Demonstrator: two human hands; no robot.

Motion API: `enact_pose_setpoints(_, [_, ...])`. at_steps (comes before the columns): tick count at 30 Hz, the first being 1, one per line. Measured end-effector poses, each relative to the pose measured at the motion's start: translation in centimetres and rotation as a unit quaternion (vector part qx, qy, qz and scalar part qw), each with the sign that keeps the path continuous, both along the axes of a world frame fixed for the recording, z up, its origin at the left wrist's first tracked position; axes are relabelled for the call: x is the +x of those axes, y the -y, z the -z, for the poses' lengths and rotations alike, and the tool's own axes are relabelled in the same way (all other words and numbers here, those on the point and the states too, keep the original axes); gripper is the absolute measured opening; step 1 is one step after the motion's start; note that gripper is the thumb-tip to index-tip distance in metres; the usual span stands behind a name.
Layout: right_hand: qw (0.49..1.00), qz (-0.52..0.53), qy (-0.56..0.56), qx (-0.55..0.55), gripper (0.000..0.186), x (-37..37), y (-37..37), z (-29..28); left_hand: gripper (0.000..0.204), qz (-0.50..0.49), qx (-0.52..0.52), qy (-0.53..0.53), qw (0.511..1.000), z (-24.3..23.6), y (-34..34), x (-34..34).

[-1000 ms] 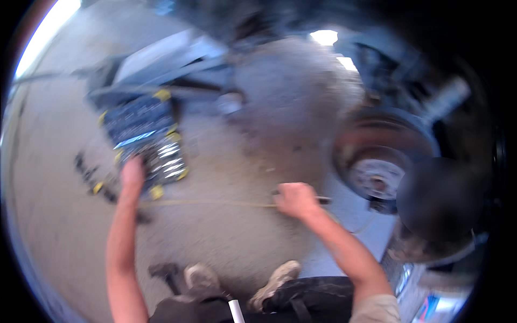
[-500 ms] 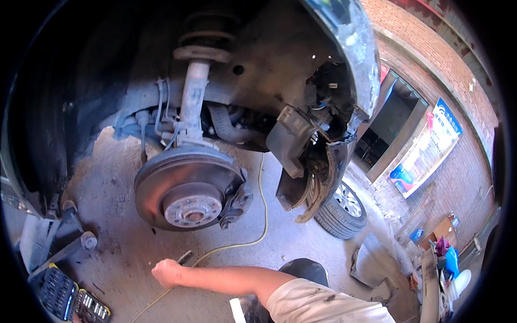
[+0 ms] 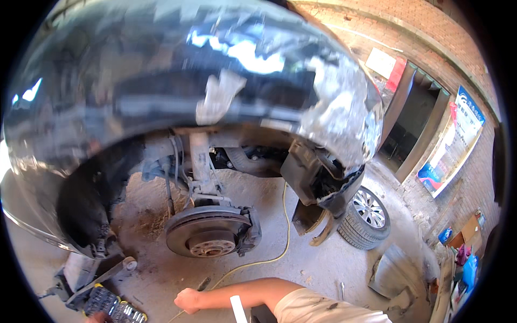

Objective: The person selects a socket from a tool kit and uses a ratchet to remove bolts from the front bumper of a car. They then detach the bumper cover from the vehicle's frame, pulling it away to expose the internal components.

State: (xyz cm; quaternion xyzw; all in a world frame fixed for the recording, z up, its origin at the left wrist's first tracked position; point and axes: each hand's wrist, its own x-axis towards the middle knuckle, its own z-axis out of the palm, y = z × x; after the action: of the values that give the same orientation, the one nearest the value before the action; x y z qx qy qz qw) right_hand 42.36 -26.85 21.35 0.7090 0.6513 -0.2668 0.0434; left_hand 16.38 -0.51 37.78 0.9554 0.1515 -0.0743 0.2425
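My right hand (image 3: 187, 300) is closed around a bar-like tool (image 3: 204, 282), low in the view, beside a thin yellow hose (image 3: 263, 262) on the floor. My left hand (image 3: 97, 318) shows only partly at the bottom edge, by an open socket set case (image 3: 121, 305); its fingers cannot be made out clearly. In front of me, under the car's dark, damaged fender (image 3: 147, 91), are a brake disc (image 3: 188, 237) with caliper and a strut (image 3: 198, 161). A torn black plastic part (image 3: 301, 171) hangs at the arch's right.
A floor jack (image 3: 81, 277) stands at lower left. A removed wheel (image 3: 360, 226) lies at right near a loose sheet-like piece (image 3: 390, 274) and a wrench (image 3: 343, 293). A brick wall (image 3: 441, 32) with a doorway and banner runs along the right, with piled items (image 3: 471, 255) below.
The view has risen from the floor to the wheel arch and fender, leaving the socket case lower in view. My right hand still grips the tool; my left forearm has dropped mostly out of view.
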Motion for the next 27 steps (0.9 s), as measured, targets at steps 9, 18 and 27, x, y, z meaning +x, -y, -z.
enact_pose_setpoints(9, [0.962, 0.057, -0.253, 0.086, 0.026, -6.3, 2.4, -27.6, 0.017, -0.219, -0.407, -0.029, 0.886, -20.7, 10.3, -17.9])
enact_pose_setpoints(18, [0.891, 0.147, -0.414, 0.117, 0.032, -9.4, 10.7, -58.9, 0.024, -0.274, -0.106, -0.168, 0.941, -53.2, 27.3, -31.5])
enact_pose_setpoints(27, [0.755, 0.295, -0.514, 0.28, 0.028, -5.3, 18.8, -72.8, 0.024, -0.36, -0.255, 0.125, 0.889, -55.3, 30.2, -7.9])
